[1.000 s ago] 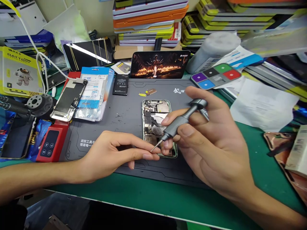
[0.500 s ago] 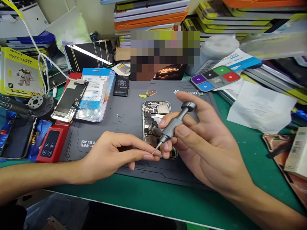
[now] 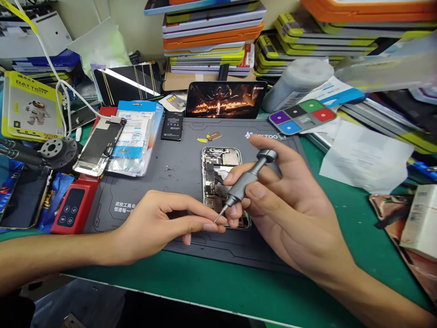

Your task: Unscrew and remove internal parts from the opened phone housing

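Observation:
My right hand [image 3: 293,214] grips a small grey screwdriver [image 3: 243,183] by its knurled handle, slanted with the tip pointing down and left. The tip meets the pinched thumb and forefinger of my left hand [image 3: 164,223]; anything tiny between those fingertips is hidden. Below and behind both hands lies an opened phone [image 3: 213,171] on the grey work mat [image 3: 153,168], its boards and inner parts exposed. My fingers cover much of its lower half. A black phone battery [image 3: 172,126] and small metal and yellow scraps [image 3: 214,136] are at the mat's far side.
A detached phone screen [image 3: 99,143] rests by a red device [image 3: 75,205] at left. A phone playing video [image 3: 227,100] leans at the back before stacked boxes [image 3: 211,36]. A coloured magnetic pad [image 3: 302,117] and white paper [image 3: 367,155] lie at right on the green table [image 3: 205,282].
The view shifts slightly. Both hands keep nearly the same pose, with the screwdriver tip still at the left fingertips. The propped phone's video is uncovered now, where a blurred patch was before.

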Demonstrator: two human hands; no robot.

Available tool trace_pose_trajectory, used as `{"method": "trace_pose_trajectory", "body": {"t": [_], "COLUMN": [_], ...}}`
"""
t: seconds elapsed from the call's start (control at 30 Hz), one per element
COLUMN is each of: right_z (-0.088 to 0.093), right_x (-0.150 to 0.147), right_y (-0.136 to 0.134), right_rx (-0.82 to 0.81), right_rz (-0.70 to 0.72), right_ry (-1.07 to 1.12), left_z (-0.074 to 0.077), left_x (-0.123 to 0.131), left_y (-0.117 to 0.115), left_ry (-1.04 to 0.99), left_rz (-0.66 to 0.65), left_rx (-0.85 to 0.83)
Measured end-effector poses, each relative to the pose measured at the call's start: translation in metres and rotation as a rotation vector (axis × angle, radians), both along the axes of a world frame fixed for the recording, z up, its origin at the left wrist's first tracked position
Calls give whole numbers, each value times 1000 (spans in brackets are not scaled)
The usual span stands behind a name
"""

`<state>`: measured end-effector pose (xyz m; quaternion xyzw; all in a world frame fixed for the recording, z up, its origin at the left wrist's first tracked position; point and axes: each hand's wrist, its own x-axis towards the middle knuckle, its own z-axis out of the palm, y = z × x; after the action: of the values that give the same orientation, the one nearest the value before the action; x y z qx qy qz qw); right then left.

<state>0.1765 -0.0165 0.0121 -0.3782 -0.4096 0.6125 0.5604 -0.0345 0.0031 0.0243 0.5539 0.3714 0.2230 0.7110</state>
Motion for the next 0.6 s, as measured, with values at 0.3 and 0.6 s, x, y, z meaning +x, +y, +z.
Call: {"method": "trace_pose_trajectory", "body": {"t": [0.3,0.6], "right_z": [-3,-3], "right_x": [2,0], "right_y": [-2,-1], "right_rx": [1,-10], "right_rz": [-43,-60], "right_ry": [-38,-103], "left_z": [0,1], "left_x": [-1,-1], "left_y": [0,0], "left_ry": [10,19], "left_rz": [-6,-13], "left_rx": [7,5]}}
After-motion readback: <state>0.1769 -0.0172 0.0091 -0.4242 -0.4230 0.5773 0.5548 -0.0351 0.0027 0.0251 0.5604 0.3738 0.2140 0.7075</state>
